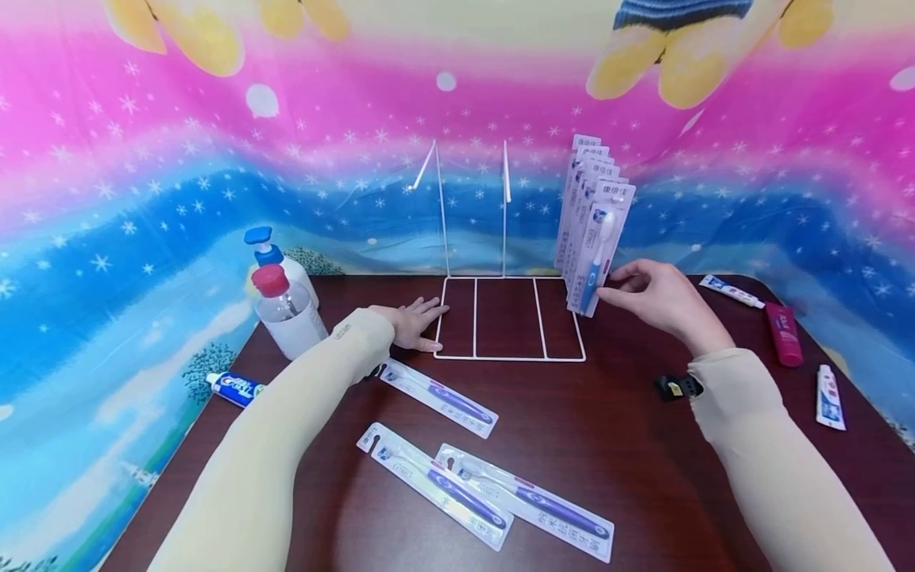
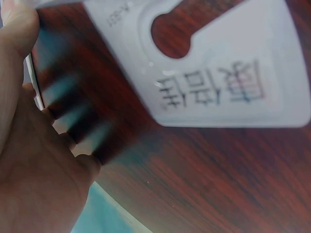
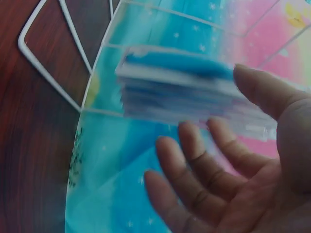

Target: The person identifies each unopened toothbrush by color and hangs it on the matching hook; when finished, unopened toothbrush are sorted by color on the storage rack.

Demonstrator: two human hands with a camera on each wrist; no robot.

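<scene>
A white wire rack (image 1: 510,359) stands on the table against the cloth backdrop. My left hand (image 1: 415,323) rests at the left side of its base, fingers spread; the left wrist view shows the hand (image 2: 43,145) beside the end of a toothbrush pack (image 2: 218,87). Several packaged toothbrushes (image 1: 600,250) hang in a row at the rack's right side, the front one with a blue handle. My right hand (image 1: 661,302) is at the lower right edge of this row. In the right wrist view the thumb and loosely bent fingers (image 3: 194,179) stand apart, beside the packs (image 3: 184,92).
Three purple-handled toothbrush packs (image 1: 436,397) lie in front of the rack. At left stand a red-capped bottle (image 1: 289,318) and a blue-topped pump bottle (image 1: 268,246), near a blue tube (image 1: 236,388). A red tube (image 1: 784,334) and two white tubes (image 1: 829,397) lie at right.
</scene>
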